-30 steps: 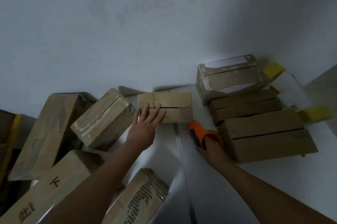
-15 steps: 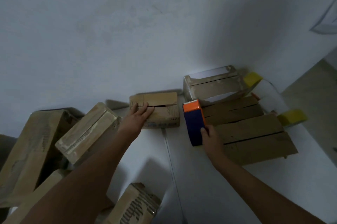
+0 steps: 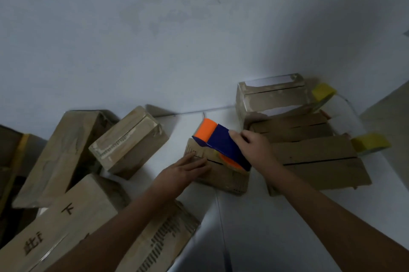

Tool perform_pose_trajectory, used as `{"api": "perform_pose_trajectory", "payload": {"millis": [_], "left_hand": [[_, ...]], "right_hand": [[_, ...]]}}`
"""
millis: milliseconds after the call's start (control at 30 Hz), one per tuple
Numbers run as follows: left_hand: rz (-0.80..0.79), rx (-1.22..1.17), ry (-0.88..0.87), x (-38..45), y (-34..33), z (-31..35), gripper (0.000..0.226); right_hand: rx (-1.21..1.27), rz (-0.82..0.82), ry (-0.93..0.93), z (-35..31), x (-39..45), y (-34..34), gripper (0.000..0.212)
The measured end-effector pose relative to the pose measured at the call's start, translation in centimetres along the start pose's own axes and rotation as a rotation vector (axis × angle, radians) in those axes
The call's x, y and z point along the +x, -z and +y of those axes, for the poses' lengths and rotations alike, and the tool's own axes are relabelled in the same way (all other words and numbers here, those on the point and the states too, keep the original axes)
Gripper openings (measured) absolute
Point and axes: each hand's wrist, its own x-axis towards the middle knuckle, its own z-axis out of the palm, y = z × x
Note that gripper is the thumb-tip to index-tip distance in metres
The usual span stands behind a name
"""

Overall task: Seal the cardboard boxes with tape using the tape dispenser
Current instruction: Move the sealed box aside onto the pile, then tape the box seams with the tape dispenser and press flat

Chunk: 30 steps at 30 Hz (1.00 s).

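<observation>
From the head view, we see the small cardboard box (image 3: 223, 174) on the white desk (image 3: 276, 227). On it, our right hand (image 3: 254, 147) grips the tape dispenser (image 3: 221, 143); our left hand (image 3: 188, 167) presses flat, fingers straight, on its top.

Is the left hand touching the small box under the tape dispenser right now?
Touching. The head view shows the left hand lying flat on top of the small box, fingers straight, beside the tape dispenser.
</observation>
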Motion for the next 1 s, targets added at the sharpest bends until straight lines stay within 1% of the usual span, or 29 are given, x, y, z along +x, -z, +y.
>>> {"api": "perform_pose_trajectory", "payload": {"millis": [100, 233, 300, 367, 433, 467, 500, 533, 567, 600, 633, 667, 733, 767, 800, 867, 933, 1000], "left_hand": [[0.028, -0.094, 0.039, -0.4, -0.2, 1.3, 0.059], [0.027, -0.095, 0.12, 0.0, -0.1, 1.9, 0.056], [0.026, -0.075, 0.127, 0.0, -0.3, 1.8, 0.055], [0.057, -0.108, 0.098, -0.1, -0.2, 1.7, 0.049], [0.123, -0.144, 0.004, -0.4, 0.0, 1.6, 0.037], [0.185, -0.151, -0.041, -0.6, 0.0, 1.5, 0.033], [0.265, -0.184, -0.048, -0.8, 0.0, 1.5, 0.033], [0.358, -0.247, -0.003, -1.0, 0.0, 1.5, 0.033], [0.448, -0.347, 0.108, -1.1, 0.1, 1.8, 0.033], [0.499, -0.506, 0.28, -1.1, 0.2, 2.2, 0.03], [0.508, -0.743, 0.467, -0.9, 0.4, 2.6, 0.026], [0.482, -1.037, 0.623, -0.5, 0.8, 2.9, 0.023], [0.391, -1.572, 0.827, 0.5, 1.7, 3.3, 0.032], [0.358, -1.735, 0.881, 0.8, 2.0, 3.4, 0.037], [0.337, -1.82, 0.914, 1.1, 2.4, 3.3, 0.039], [0.344, -1.873, 0.931, 1.4, 2.8, 3.1, 0.03], [0.368, -1.867, 0.914, 1.5, 2.9, 2.9, 0.019], [0.359, -1.815, 0.881, 1.4, 2.9, 2.7, 0.017]], "right_hand": [[-0.085, -0.052, -0.003, 0.7, -1.0, -0.5, 0.049], [-0.173, -0.06, 0.044, 0.1, -1.0, -0.3, 0.05], [-0.183, -0.048, 0.074, -0.4, -0.8, -0.1, 0.052], [-0.222, -0.079, 0.087, -0.3, -0.8, -0.2, 0.054], [-0.255, -0.106, 0.098, 0.3, -1.1, -0.4, 0.052], [-0.254, -0.104, 0.101, 0.5, -1.2, -0.4, 0.051], [-0.252, -0.097, 0.104, 0.7, -1.1, -0.4, 0.05], [-0.25, -0.09, 0.108, 0.9, -1.1, -0.5, 0.05], [-0.249, -0.085, 0.112, 1.0, -1.1, -0.5, 0.05], [-0.25, -0.084, 0.115, 1.1, -1.1, -0.6, 0.049], [-0.254, -0.084, 0.118, 1.2, -1.2, -0.6, 0.048], [-0.26, -0.083, 0.121, 1.2, -1.2, -0.6, 0.047], [-0.266, -0.075, 0.13, 1.2, -1.3, -0.6, 0.045], [-0.268, -0.073, 0.133, 1.2, -1.3, -0.6, 0.045], [-0.271, -0.074, 0.133, 1.2, -1.3, -0.6, 0.045], [-0.267, -0.082, 0.131, 1.2, -1.3, -0.5, 0.044], [-0.261, -0.091, 0.133, 1.3, -1.3, -0.6, 0.044], [-0.27, -0.092, 0.138, 1.3, -1.3, -0.6, 0.045]]}}
